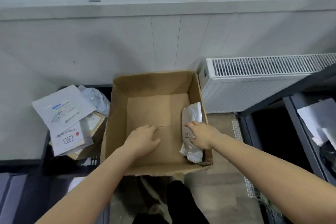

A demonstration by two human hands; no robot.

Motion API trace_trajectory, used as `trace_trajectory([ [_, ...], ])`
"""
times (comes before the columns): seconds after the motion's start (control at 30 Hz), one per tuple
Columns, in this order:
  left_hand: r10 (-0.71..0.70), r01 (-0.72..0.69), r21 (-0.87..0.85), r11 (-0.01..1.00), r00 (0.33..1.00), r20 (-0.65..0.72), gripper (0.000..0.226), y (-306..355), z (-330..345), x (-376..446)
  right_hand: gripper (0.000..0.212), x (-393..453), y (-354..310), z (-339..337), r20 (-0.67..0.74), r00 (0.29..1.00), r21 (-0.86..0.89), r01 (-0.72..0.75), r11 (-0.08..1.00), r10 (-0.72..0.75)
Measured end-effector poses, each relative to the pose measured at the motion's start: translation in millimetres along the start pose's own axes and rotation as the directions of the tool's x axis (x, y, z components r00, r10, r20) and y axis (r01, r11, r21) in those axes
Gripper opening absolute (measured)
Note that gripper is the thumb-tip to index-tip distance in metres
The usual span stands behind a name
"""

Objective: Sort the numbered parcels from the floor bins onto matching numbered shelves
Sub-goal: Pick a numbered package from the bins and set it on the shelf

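- Two hands are down in the cardboard box (154, 85) right now, so we'd say most of the risk is in the next grab.
- Nearest to us, the left hand (143, 140) hovers palm-down over the bare box floor with its fingers loosely spread, holding nothing. We can't tell if it actually touches the cardboard.
- Just beside it, the right hand (201, 135) lies on the crumpled paper-wrapped parcel (192, 114), fingers draped over the top, not clearly curled round it yet. That parcel lies along the box's right wall and looks like the only one left in there.
- What could go wrong: the wrapping looks loose and wrinkly, so if we pinch paper only, it could slip or tear on the lift.
- A small marked label sits under the right fingers, too blurry for us to read. Covering it could send the parcel to the wrong shelf.
- Farther left, the flat white mailers (63, 111) pile up in the dark floor bin (54, 165) and overhang its edge. A bump could tip them out.
- Dark shelving (298, 122) stands off to the right.
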State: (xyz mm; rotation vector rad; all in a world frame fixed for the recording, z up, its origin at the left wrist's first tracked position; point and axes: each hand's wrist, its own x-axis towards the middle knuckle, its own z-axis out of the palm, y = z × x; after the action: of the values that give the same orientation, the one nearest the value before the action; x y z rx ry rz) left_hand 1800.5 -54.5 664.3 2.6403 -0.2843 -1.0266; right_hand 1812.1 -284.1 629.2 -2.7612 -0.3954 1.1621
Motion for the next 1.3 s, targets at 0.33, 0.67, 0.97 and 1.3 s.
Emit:
trace_trajectory([
  [0.33, -0.008, 0.013, -0.048, 0.999, 0.994, 0.112, 0.054, -28.4, 20.2, 119.0, 0.062, 148.7, 65.8, -2.2, 0.018, 0.997, -0.410, -0.066, 0.910, 0.081],
  [0.67, 0.012, -0.013, 0.005, 1.000, 0.978, 0.206, 0.052, -52.1, 56.5, 198.4, 0.060, 229.7, 75.2, 29.2, 0.038, 0.975, -0.441, -0.182, 0.879, 0.220],
  [0.97, -0.002, 0.006, -0.017, 1.000, 0.971, 0.238, 0.052, -55.7, 76.7, 212.8, 0.056, 239.9, 66.9, 40.7, 0.119, 0.894, -0.259, -0.391, 0.883, 0.431],
  [1.3, -0.019, 0.045, -0.132, 0.990, 0.980, 0.198, 0.061, -49.0, 74.9, 183.3, 0.033, 207.2, 59.7, 44.6, 0.165, 0.935, 0.018, -0.320, 0.947, 0.313],
])
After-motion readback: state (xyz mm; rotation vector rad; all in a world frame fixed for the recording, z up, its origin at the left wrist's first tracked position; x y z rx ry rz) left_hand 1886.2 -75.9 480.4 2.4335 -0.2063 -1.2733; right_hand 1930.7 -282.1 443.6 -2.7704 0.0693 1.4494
